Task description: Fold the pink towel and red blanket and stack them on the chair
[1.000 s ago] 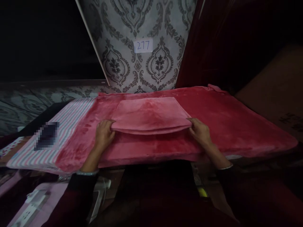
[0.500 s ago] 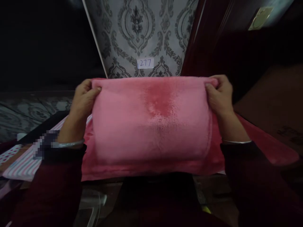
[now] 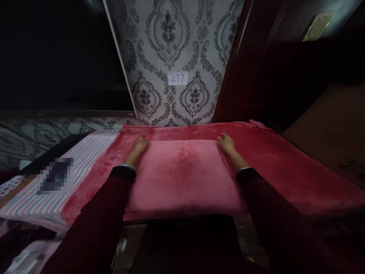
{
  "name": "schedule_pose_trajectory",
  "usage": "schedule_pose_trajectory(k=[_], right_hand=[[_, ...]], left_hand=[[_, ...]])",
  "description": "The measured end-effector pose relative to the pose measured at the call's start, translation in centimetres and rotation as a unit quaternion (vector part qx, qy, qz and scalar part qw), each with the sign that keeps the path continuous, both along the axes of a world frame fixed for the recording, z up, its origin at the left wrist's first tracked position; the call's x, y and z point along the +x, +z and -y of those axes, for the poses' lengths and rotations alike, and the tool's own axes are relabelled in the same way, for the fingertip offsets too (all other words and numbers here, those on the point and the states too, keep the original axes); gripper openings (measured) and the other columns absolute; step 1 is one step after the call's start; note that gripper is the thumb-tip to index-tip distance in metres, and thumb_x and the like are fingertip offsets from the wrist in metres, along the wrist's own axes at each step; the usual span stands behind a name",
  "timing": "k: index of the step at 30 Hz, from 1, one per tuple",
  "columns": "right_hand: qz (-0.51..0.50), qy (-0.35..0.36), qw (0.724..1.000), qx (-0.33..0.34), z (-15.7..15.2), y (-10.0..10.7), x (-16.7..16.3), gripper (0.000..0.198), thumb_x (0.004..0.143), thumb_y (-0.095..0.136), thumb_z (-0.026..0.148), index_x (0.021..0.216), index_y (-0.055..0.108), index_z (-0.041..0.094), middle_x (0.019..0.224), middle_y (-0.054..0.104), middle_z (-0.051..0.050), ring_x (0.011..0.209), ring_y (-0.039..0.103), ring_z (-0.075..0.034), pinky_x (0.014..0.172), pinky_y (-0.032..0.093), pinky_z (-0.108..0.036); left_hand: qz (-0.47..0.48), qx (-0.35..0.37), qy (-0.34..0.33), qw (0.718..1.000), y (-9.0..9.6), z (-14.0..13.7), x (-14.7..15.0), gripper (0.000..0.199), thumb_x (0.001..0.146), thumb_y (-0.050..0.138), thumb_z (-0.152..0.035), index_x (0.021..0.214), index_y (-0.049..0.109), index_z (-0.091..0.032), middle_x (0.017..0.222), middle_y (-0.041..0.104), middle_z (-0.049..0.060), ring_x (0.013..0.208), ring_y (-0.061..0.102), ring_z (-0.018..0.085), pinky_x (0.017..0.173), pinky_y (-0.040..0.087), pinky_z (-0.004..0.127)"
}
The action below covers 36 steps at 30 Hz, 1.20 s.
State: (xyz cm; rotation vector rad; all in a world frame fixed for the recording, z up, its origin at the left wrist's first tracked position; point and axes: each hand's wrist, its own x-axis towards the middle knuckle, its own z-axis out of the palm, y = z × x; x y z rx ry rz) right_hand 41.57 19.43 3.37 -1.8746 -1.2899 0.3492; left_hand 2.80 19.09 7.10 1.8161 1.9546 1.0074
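A folded pink plush cloth (image 3: pixel 182 175) lies flat on a wider red plush blanket (image 3: pixel 285 163), its near edge along the blanket's front edge and its far edge short of the blanket's back edge. It shows a darker patch at mid-surface.

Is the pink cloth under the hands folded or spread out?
Spread flat: the pink cloth lies as one smooth rectangle on the red blanket, left hand and right hand at its far corners. Its layers can't be told.
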Motion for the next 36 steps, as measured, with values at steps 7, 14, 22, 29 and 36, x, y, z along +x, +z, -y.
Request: schedule_pose_trajectory(k=[7, 14, 22, 29, 36], right_hand=[[0.33, 0.264, 0.906, -0.025, 3.7, -2.3, -9.7, 0.055, 0.106, 0.043, 0.037, 0.16, 0.045, 0.027, 0.168, 0.035, -0.01, 0.156, 0.029, -0.034, 0.122, 0.026, -0.062], [0.364, 0.273, 0.887, -0.072, 4.7, -4.1, -11.0, 0.056, 0.109, 0.037, 0.039, 0.164, 0.036, 0.029, 0.17, 0.03, -0.009, 0.157, 0.027, -0.032, 0.124, 0.024, -0.059], [0.336, 0.226, 0.909, -0.097, 3.7, -3.8, -6.2, 0.054, 0.109, 0.038, 0.043, 0.16, 0.044, 0.027, 0.168, 0.035, -0.01, 0.156, 0.028, -0.034, 0.124, 0.02, -0.063], [0.277, 0.174, 0.943, -0.064, 3.1, -6.5, -1.7, 0.055, 0.107, 0.036, 0.049, 0.157, 0.048, 0.03, 0.166, 0.039, -0.009, 0.154, 0.029, -0.036, 0.117, 0.032, -0.067], [0.191, 0.136, 0.971, -0.05, 3.3, -6.7, -1.8, 0.06, 0.103, 0.042, 0.046, 0.157, 0.047, 0.02, 0.168, 0.033, -0.016, 0.156, 0.027, -0.037, 0.122, 0.03, -0.062]], left_hand=[[-0.23, -0.008, -0.241, 0.943, -4.2, 2.1, 9.3, 0.061, 0.098, 0.056, -0.043, 0.153, 0.051, -0.018, 0.164, 0.045, 0.014, 0.154, 0.036, 0.032, 0.129, 0.021, 0.053], [-0.325, -0.02, -0.243, 0.914, -7.4, 3.0, 9.7, 0.069, 0.106, 0.034, -0.053, 0.162, 0.037, -0.014, 0.17, 0.032, 0.016, 0.159, 0.025, 0.032, 0.129, 0.017, 0.056], [-0.317, -0.074, -0.201, 0.924, -5.7, 1.0, 5.0, 0.065, 0.104, 0.039, -0.053, 0.162, 0.039, -0.022, 0.169, 0.035, 0.013, 0.159, 0.025, 0.034, 0.129, 0.014, 0.06], [-0.243, -0.1, -0.123, 0.957, -7.3, -0.7, -0.4, 0.068, 0.104, 0.035, -0.052, 0.162, 0.037, -0.016, 0.171, 0.029, 0.016, 0.161, 0.019, 0.035, 0.125, 0.026, 0.053], [-0.164, -0.062, -0.041, 0.984, -7.0, 0.5, -0.4, 0.066, 0.103, 0.041, -0.042, 0.158, 0.041, -0.006, 0.164, 0.04, 0.023, 0.153, 0.038, 0.033, 0.124, 0.031, 0.043]])
